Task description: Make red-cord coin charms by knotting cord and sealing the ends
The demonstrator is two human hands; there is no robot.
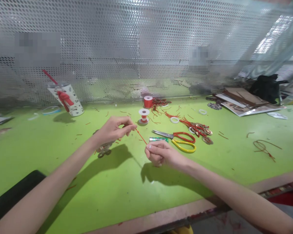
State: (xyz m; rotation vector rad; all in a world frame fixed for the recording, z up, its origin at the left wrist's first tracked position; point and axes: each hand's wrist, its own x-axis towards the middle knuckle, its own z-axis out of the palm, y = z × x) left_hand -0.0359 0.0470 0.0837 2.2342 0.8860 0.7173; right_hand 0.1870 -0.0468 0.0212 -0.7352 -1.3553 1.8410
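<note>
A short red cord (141,136) is stretched taut between my two hands above the green table, with a small knot near its left end. My left hand (117,130) pinches the upper left end between thumb and fingertips. The lower right end is pinched in my right hand (161,152), its other fingers curled in. Under my left hand lie several metal coins (104,150), partly hidden by it. Just beyond my right hand are a green battery (158,139) and scissors (179,139) with one red and one yellow handle.
Two spools of red thread (147,102) stand behind the hands. Tasselled coin strings (197,128) and white rings (174,120) lie to the right. A patterned tumbler (72,103) with a straw stands back left. A perforated metal screen (136,48) closes off the back. Cord scraps are scattered about.
</note>
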